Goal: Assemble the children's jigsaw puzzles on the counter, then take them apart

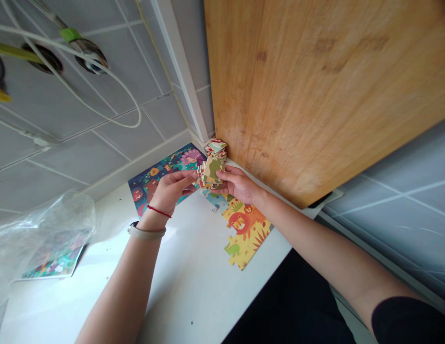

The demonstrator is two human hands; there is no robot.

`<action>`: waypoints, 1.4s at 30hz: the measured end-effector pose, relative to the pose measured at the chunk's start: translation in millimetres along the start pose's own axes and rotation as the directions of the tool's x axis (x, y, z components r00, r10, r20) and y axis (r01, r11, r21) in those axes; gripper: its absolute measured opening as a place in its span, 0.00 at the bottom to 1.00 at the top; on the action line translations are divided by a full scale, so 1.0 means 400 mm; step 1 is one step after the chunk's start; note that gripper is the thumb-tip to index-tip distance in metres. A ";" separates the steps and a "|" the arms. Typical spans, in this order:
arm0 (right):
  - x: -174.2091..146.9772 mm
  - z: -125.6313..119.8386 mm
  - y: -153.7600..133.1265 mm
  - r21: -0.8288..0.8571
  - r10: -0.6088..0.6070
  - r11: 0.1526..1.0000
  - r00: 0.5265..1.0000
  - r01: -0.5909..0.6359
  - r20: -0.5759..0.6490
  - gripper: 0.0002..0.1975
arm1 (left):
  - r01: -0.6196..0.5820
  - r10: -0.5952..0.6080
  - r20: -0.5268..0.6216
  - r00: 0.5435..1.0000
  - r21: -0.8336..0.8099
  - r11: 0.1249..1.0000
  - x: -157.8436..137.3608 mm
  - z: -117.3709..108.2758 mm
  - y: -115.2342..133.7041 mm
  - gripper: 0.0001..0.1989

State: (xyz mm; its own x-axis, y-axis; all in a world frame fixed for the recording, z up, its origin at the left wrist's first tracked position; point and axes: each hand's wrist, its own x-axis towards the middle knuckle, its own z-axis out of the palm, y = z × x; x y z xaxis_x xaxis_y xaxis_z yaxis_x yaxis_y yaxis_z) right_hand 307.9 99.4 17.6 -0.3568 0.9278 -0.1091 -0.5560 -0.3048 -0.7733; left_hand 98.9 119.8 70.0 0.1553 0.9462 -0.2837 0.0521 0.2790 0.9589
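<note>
A thick stack of jigsaw puzzle pieces (211, 171) is gripped between the thumb and fingers of my right hand (240, 184), with a green and cream piece on top. My left hand (177, 187) pinches the left edge of that stack; how many pieces its fingers hold is hidden. Just behind is a pile of loose puzzle pieces (216, 147) in the corner. Below my right hand lies a partly joined puzzle (244, 229) in yellow and blue, showing a lion and a crocodile. A dark blue picture sheet (150, 179) rests beyond my left hand.
A large wooden board (315, 86) leans on the tiled wall at the right. Clear plastic wrapping (64, 220) lies at the left over a small printed picture (57, 260). A white cable (125, 125) hangs on the wall above the white tabletop (186, 267).
</note>
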 end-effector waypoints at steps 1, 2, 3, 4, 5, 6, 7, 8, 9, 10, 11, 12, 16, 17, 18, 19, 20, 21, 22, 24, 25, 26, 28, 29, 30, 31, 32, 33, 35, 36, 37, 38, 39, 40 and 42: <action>0.000 0.000 0.001 0.001 0.007 1.000 1.000 -0.007 0.003 0.12 | -0.022 0.023 -0.028 0.999 0.038 0.999 0.000 -0.001 0.002 0.25; 0.000 0.000 0.001 0.002 0.011 1.000 1.000 -0.011 0.006 0.13 | -0.041 0.044 -0.048 0.998 0.068 0.997 0.001 -0.002 0.003 0.25; -0.001 0.000 0.001 0.004 0.012 1.000 1.000 -0.012 0.005 0.13 | -0.054 0.060 -0.062 0.996 0.089 0.995 0.001 -0.002 0.003 0.24; -0.001 0.000 0.001 0.005 0.011 1.000 1.000 -0.011 0.002 0.13 | -0.063 0.070 -0.072 0.995 0.105 0.993 0.002 -0.003 0.003 0.24; -0.001 0.001 0.001 0.005 0.011 1.000 1.000 -0.011 -0.003 0.13 | -0.069 0.079 -0.081 0.994 0.118 0.991 0.004 -0.003 0.003 0.23; -0.002 0.001 0.000 0.004 0.010 1.000 1.000 -0.010 -0.008 0.13 | -0.074 0.086 -0.088 0.992 0.131 0.989 0.005 -0.004 0.002 0.23; -0.002 0.002 -0.001 0.003 0.008 1.000 1.000 -0.008 -0.014 0.13 | -0.078 0.092 -0.091 0.992 0.144 0.986 0.007 -0.007 0.002 0.23; -0.002 0.003 -0.002 0.002 0.002 1.000 1.000 -0.001 -0.021 0.13 | -0.082 0.097 -0.091 0.991 0.154 0.985 0.009 -0.011 0.002 0.22; -0.001 0.003 -0.002 0.002 -0.010 1.000 0.999 0.010 -0.031 0.13 | -0.084 0.099 -0.088 0.991 0.163 0.983 0.010 -0.017 0.004 0.22; -0.001 0.003 -0.003 0.004 -0.025 1.000 0.999 0.026 -0.045 0.13 | -0.082 0.097 -0.083 0.992 0.172 0.982 0.010 -0.025 0.007 0.23; 0.000 0.002 -0.004 0.008 -0.042 0.999 0.997 0.042 -0.064 0.13 | -0.077 0.093 -0.079 0.993 0.184 0.980 0.010 -0.034 0.012 0.23; 0.001 0.001 -0.004 0.013 -0.057 0.998 0.995 0.058 -0.086 0.12 | -0.074 0.091 -0.079 0.993 0.199 0.977 0.008 -0.045 0.019 0.23; 0.007 -0.004 -0.005 0.040 -0.085 0.995 0.981 0.093 -0.175 0.10 | -0.064 0.091 -0.076 0.993 0.294 0.954 -0.010 -0.084 0.055 0.23; 0.009 -0.005 -0.005 0.044 -0.087 0.994 0.978 0.097 -0.190 0.09 | -0.058 0.078 -0.052 0.996 0.325 0.944 -0.017 -0.089 0.063 0.22; 0.010 -0.006 -0.005 0.046 -0.089 0.994 0.975 0.100 -0.203 0.09 | -0.051 0.060 -0.013 0.998 0.359 0.932 -0.024 -0.093 0.070 0.21; 0.011 -0.006 -0.006 0.048 -0.089 0.994 0.973 0.102 -0.213 0.09 | -0.051 0.040 0.036 0.999 0.394 0.918 -0.030 -0.094 0.075 0.20; 0.011 -0.007 -0.006 0.050 -0.091 0.993 0.971 0.104 -0.223 0.09 | -0.059 0.023 0.089 0.996 0.427 0.902 -0.036 -0.092 0.078 0.18; 0.012 -0.007 -0.005 0.053 -0.093 0.993 0.968 0.108 -0.231 0.09 | -0.076 0.013 0.142 0.990 0.454 0.888 -0.040 -0.088 0.078 0.17; 0.012 -0.008 -0.005 0.056 -0.097 0.992 0.966 0.113 -0.238 0.08 | -0.100 0.006 0.197 0.980 0.474 0.875 -0.044 -0.081 0.076 0.15; 0.013 -0.009 -0.003 0.064 -0.105 0.990 0.964 0.124 -0.244 0.08 | -0.146 -0.011 0.296 0.955 0.501 0.853 -0.049 -0.062 0.063 0.11; 0.014 -0.010 -0.002 0.066 -0.106 0.990 0.964 0.126 -0.243 0.08 | -0.163 -0.025 0.341 0.940 0.513 0.843 -0.050 -0.049 0.054 0.10; 0.014 -0.011 -0.001 0.067 -0.107 0.990 0.965 0.126 -0.239 0.08 | -0.176 -0.048 0.384 0.922 0.527 0.832 -0.051 -0.035 0.043 0.10; 0.015 -0.012 0.000 0.067 -0.105 0.990 0.967 0.123 -0.230 0.08 | -0.184 -0.119 0.462 0.879 0.559 0.808 -0.054 -0.004 0.020 0.10; 0.015 -0.012 0.001 0.066 -0.103 0.990 0.968 0.121 -0.228 0.08 | -0.180 -0.160 0.492 0.856 0.573 0.800 -0.055 0.012 0.008 0.10; 0.015 -0.012 0.001 0.063 -0.101 0.991 0.969 0.119 -0.226 0.08 | -0.175 -0.197 0.515 0.834 0.586 0.791 -0.057 0.027 -0.004 0.10; 0.015 -0.012 0.001 0.060 -0.100 0.991 0.969 0.116 -0.225 0.09 | -0.172 -0.229 0.531 0.816 0.601 0.780 -0.058 0.041 -0.014 0.10; 0.015 -0.011 0.001 0.054 -0.099 0.992 0.969 0.113 -0.226 0.09 | -0.174 -0.255 0.540 0.802 0.620 0.765 -0.060 0.052 -0.023 0.09; 0.015 -0.011 0.001 0.047 -0.099 0.993 0.969 0.112 -0.227 0.09 | -0.179 -0.274 0.542 0.795 0.640 0.747 -0.061 0.062 -0.031 0.09; 0.015 -0.011 0.001 0.034 -0.102 0.993 0.969 0.112 -0.223 0.10 | -0.190 -0.299 0.531 0.793 0.682 0.706 -0.062 0.073 -0.042 0.09; 0.015 -0.012 0.000 0.031 -0.105 0.993 0.970 0.114 -0.220 0.11 | -0.189 -0.310 0.519 0.797 0.701 0.688 -0.061 0.075 -0.046 0.09; 0.015 -0.012 0.000 0.031 -0.107 0.993 0.970 0.116 -0.217 0.11 | -0.183 -0.319 0.505 0.802 0.717 0.673 -0.060 0.075 -0.049 0.09; 0.015 -0.012 0.000 0.034 -0.107 0.993 0.971 0.117 -0.213 0.11 | -0.175 -0.327 0.491 0.808 0.729 0.662 -0.059 0.075 -0.051 0.10; 0.015 -0.012 0.000 0.037 -0.107 0.992 0.972 0.117 -0.210 0.11 | -0.170 -0.331 0.479 0.813 0.739 0.652 -0.058 0.074 -0.053 0.10; 0.014 -0.012 0.000 0.039 -0.106 0.992 0.973 0.117 -0.207 0.11 | -0.167 -0.332 0.468 0.819 0.748 0.643 -0.056 0.074 -0.054 0.10; 0.014 -0.012 0.000 0.040 -0.103 0.993 0.974 0.114 -0.203 0.11 | -0.184 -0.316 0.451 0.835 0.770 0.611 -0.055 0.074 -0.054 0.10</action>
State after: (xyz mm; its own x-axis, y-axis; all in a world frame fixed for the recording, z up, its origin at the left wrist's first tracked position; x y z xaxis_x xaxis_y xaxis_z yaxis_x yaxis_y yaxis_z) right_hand 309.5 105.6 13.8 -0.1378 0.9785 -0.1533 -0.6227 -0.2060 -0.7548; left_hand 123.4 88.0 55.4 0.5578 0.6279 -0.5429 0.7628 -0.1298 0.6335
